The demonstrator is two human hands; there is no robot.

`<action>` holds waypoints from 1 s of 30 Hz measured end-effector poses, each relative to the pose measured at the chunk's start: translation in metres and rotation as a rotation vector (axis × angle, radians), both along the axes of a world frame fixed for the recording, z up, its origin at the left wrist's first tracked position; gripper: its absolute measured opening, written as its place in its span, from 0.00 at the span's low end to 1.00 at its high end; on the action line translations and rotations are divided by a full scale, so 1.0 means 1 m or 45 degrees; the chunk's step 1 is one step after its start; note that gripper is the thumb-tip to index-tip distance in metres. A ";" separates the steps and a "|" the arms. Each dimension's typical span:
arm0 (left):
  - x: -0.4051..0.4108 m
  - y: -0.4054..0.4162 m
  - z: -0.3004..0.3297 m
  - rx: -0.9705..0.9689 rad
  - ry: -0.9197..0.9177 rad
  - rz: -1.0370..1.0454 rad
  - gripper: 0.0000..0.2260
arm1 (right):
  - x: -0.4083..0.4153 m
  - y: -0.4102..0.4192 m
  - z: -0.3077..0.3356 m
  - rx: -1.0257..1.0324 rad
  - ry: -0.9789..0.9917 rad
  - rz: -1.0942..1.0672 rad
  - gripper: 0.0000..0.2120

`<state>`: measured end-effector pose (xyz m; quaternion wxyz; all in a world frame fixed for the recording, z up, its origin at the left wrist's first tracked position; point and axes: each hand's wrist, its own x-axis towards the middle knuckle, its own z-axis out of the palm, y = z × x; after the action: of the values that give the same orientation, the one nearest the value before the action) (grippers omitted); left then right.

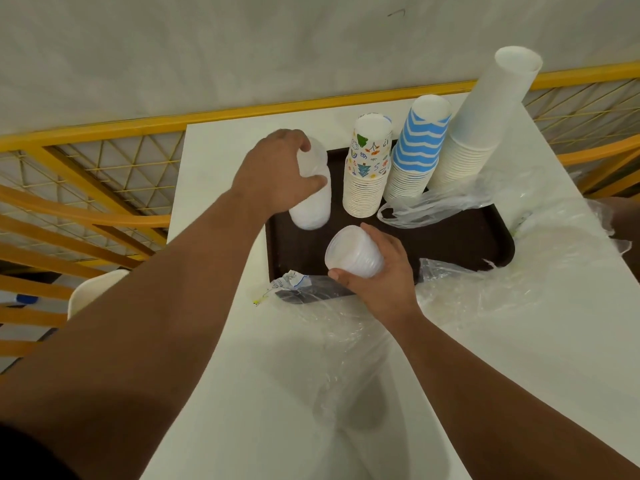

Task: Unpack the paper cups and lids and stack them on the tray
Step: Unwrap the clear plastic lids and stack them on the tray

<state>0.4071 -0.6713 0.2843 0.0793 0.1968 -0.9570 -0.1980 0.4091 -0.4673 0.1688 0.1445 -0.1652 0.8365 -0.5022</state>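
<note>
Head view shows both of your bare arms reaching over a white table (pixel 221 143) toward a dark brown tray (pixel 460 237). Your left hand (pixel 277 168) is at the tray's far left corner, fingers and thumb curled round the top of a tall stack of translucent white lids (pixel 313 206) that stands on the tray and leans a little toward you. Your right hand (pixel 384 271) is at the tray's near edge, gripping a shorter stack of lids (pixel 353 251) from the right side, thumb along its near rim and fingers wrapped round its far side; that stack is tilted with its flat end facing left and up. You cannot tell whether it touches the tray or is held just above it.

Three stacks of paper cups stand upside down along the tray's far side, just right of the tall lid stack. The leftmost is the patterned cup stack (pixel 369 168), printed with small coloured shapes. Next to it, touching or nearly so, is the blue-striped cup stack (pixel 419 147). Furthest right is the plain white cup stack (pixel 485 112), the tallest, leaning away to the right.

A crumpled clear plastic bag (pixel 436 202) lies on the tray at the foot of the two right-hand cup stacks. More clear plastic wrapping (pixel 485 292) sprawls over the table near and right of the tray, overlapping its near edge. A torn wrapper with a blue-and-white label (pixel 294 280) lies across the tray's near left corner. Behind the table runs a yellow railing (pixel 104 133) with wire mesh.
</note>
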 end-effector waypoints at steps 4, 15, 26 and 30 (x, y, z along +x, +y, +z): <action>-0.015 -0.009 -0.015 0.011 -0.142 -0.022 0.25 | -0.001 0.001 -0.001 0.009 0.002 0.003 0.41; -0.017 -0.007 -0.020 0.029 -0.243 -0.012 0.28 | -0.001 0.001 0.000 0.015 0.017 0.010 0.42; 0.053 0.070 -0.051 0.562 -0.220 0.078 0.20 | -0.001 0.001 -0.001 -0.020 0.073 0.023 0.42; 0.053 0.068 -0.056 0.785 -0.253 0.135 0.19 | -0.003 -0.001 -0.001 0.045 0.069 0.075 0.41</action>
<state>0.4604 -0.6031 0.2279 -0.0675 0.2795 -0.8433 -0.4540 0.4059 -0.4685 0.1676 0.1394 -0.2007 0.8436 -0.4782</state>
